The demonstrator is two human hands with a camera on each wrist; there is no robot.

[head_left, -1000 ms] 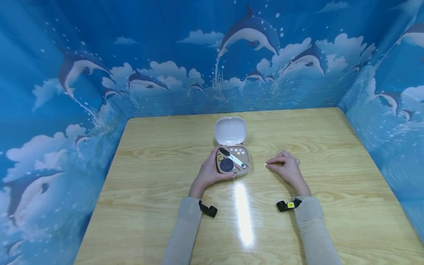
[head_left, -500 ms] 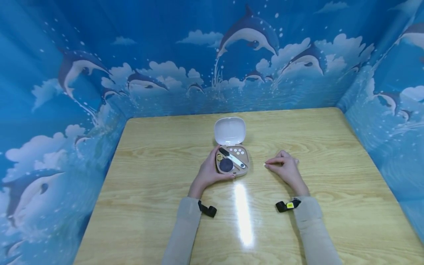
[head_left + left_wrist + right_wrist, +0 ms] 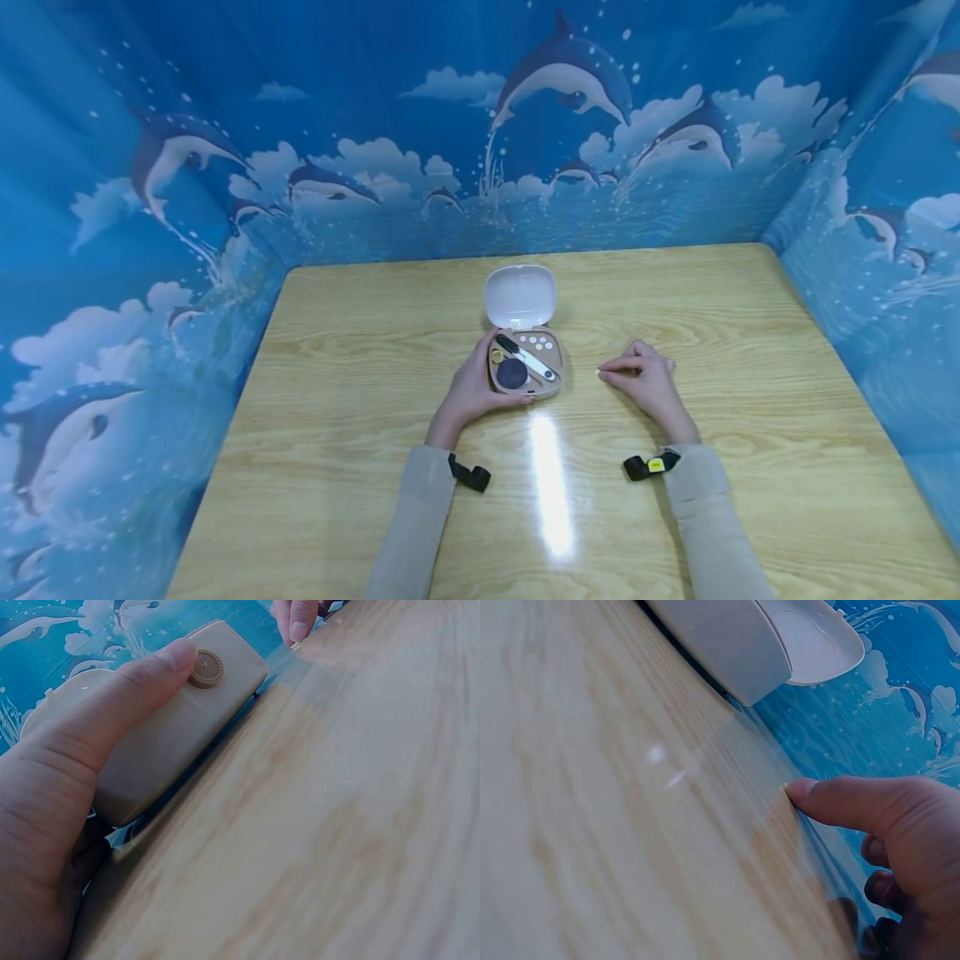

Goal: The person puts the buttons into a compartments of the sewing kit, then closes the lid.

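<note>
My left hand point(image 3: 468, 390) grips an open sewing kit box point(image 3: 558, 385) by its left side. In the left wrist view the thumb lies along the box's front wall, its tip at a round button-shaped catch point(image 3: 206, 669). Inside the box are several small white buttons point(image 3: 538, 345), a white tool with a black end point(image 3: 536, 365), a dark round disc point(image 3: 513, 374) and a small gold-coloured round piece point(image 3: 497, 356). To the right of the box, my right hand point(image 3: 651, 383) pinches a small white button point(image 3: 600, 372) between thumb and forefinger, close over the table; the fingertips mostly hide it.
The box's white lid point(image 3: 521, 297) stands raised at the back. Under everything is a wood-grain table point(image 3: 360, 350) with a bright light reflection in front of the box. A blue dolphin-print curtain point(image 3: 420, 167) surrounds the table's back and sides.
</note>
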